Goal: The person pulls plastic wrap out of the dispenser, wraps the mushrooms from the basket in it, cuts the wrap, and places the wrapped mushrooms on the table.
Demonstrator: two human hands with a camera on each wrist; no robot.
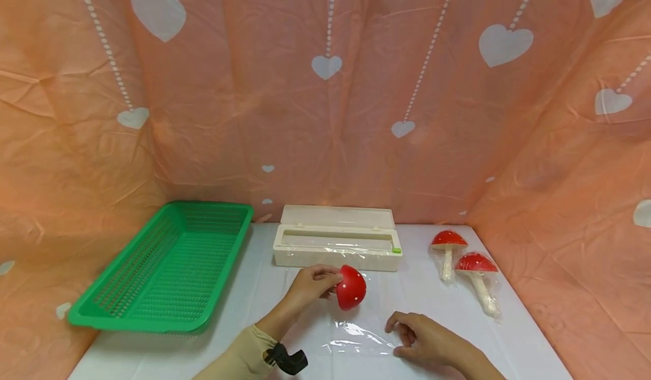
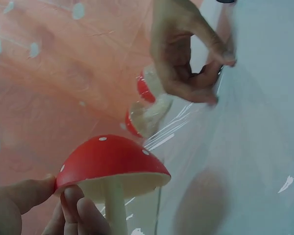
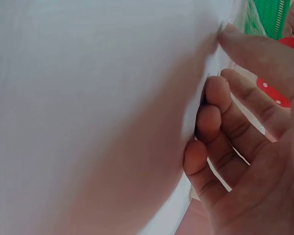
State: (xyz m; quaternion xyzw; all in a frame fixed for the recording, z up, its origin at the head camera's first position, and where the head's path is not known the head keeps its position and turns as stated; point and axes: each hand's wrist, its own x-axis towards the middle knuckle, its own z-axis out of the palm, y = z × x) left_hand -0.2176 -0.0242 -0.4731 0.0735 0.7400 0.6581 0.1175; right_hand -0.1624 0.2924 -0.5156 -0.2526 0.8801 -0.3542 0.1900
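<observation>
A red-capped toy mushroom with white dots is tilted in my left hand, above a clear sheet of plastic wrap. In the left wrist view, thumb and fingers pinch the rim of its cap, and the pale stem points down. My right hand is low at the sheet's near right corner, fingers bent. The wrap's creases run to its thumb and fingertips, which hold the edge. Seen in the right wrist view, the curled fingertips are close against the white surface.
A white wrap dispenser box stands behind the sheet, its lid raised. On the left is a green plastic basket. Two wrapped toy mushrooms, one farther back and one nearer, lie at right. Orange curtains with hearts enclose the white table.
</observation>
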